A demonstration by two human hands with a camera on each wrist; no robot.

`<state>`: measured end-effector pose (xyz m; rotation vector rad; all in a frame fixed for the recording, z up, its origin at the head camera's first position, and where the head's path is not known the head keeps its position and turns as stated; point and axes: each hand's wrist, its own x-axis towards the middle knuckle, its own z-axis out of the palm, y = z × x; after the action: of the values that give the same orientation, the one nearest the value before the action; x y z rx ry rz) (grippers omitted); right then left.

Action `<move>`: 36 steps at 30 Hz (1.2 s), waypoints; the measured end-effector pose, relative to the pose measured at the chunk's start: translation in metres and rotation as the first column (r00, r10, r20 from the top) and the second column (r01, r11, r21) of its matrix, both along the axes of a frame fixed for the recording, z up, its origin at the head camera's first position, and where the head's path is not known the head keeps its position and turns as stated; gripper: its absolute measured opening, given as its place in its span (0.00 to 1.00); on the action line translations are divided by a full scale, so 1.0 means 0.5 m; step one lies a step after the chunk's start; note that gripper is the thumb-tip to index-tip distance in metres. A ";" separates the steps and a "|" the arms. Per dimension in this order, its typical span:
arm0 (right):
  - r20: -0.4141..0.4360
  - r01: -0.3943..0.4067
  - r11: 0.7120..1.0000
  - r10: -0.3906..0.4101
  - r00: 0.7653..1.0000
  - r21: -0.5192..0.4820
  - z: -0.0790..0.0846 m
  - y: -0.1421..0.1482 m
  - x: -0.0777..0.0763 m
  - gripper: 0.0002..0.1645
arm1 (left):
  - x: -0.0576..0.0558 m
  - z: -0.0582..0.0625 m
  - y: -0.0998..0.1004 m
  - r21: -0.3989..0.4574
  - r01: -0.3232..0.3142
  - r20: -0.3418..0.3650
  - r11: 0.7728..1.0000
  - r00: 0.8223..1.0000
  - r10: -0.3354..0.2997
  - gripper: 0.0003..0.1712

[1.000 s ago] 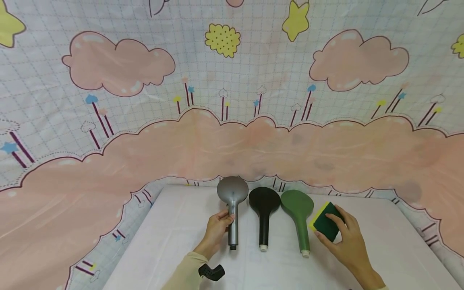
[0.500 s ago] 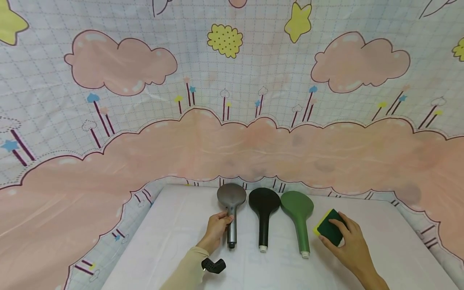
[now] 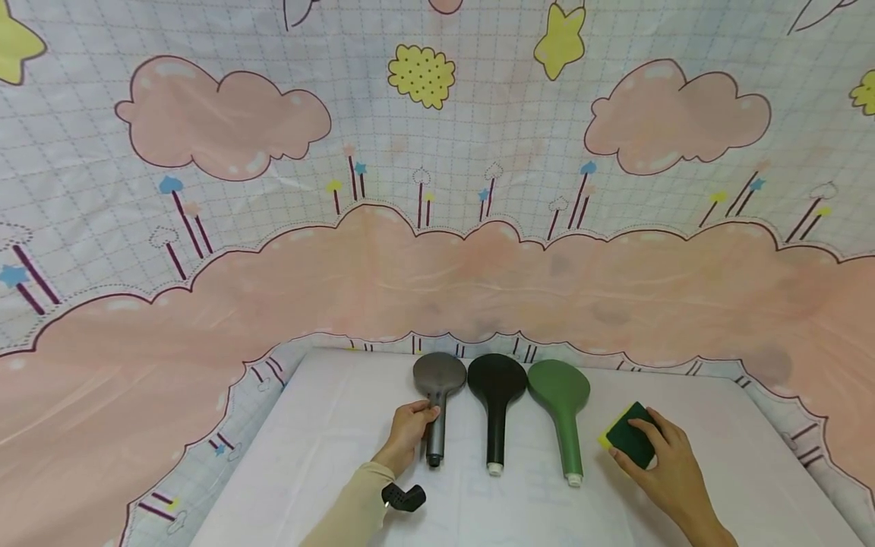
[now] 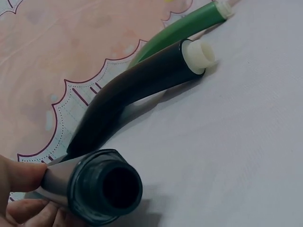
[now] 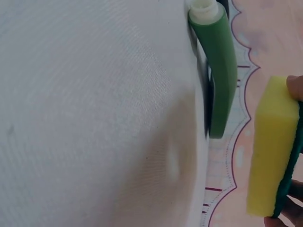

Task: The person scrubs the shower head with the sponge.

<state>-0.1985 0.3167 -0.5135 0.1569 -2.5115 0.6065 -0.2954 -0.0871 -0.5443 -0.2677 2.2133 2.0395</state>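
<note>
My left hand (image 3: 405, 434) pinches the handle of a grey shower head (image 3: 440, 374), which lies leftmost in a row, face down on the white table. In the left wrist view the dark threaded end (image 4: 120, 185) of that handle points at the camera, thumb on one side and fingers under it. My right hand (image 3: 673, 471) holds a sponge (image 3: 633, 436) by its edges, right of the row. Its dark green scouring side shows in the head view, its yellow foam (image 5: 274, 151) in the right wrist view.
Beside the grey one lie a black shower head (image 3: 497, 380) and a green shower head (image 3: 560, 387), their pale threaded ends toward me. The white table (image 3: 307, 425) meets a patterned cloth (image 3: 478, 289) with pink clouds at its back edge.
The grey shower head's raised head has come down level with the others, my left hand still gripping it. My right hand has moved slightly right and toward me with the sponge.
</note>
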 end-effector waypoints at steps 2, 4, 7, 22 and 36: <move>0.011 0.008 1.000 -0.008 1.000 0.002 -0.001 0.001 -0.001 0.35 | -0.001 0.001 -0.001 -0.009 0.011 0.010 1.000 1.000 -0.011 0.31; 0.022 0.013 1.000 -0.013 1.000 0.004 -0.003 0.003 -0.001 0.35 | -0.001 0.002 -0.001 -0.024 0.025 0.010 0.999 1.000 -0.024 0.30; 0.050 0.021 1.000 -0.021 0.999 0.010 -0.008 0.004 0.000 0.36 | -0.002 0.002 -0.001 -0.046 0.047 0.008 0.998 0.999 -0.047 0.30; 0.375 0.034 0.996 -0.062 0.925 0.080 -0.011 -0.002 0.000 0.45 | -0.002 0.010 0.010 -0.484 -0.056 -0.228 0.874 0.972 -0.064 0.17; 0.394 -0.039 0.992 -0.012 0.919 0.123 -0.030 -0.006 -0.016 0.45 | 0.020 0.021 -0.013 -0.492 -0.089 -0.295 0.866 0.953 -0.069 0.12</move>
<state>-0.2065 0.3138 -0.5284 0.1066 -2.9460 0.5226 -0.2855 -0.0934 -0.5337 -0.0019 2.9185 1.5494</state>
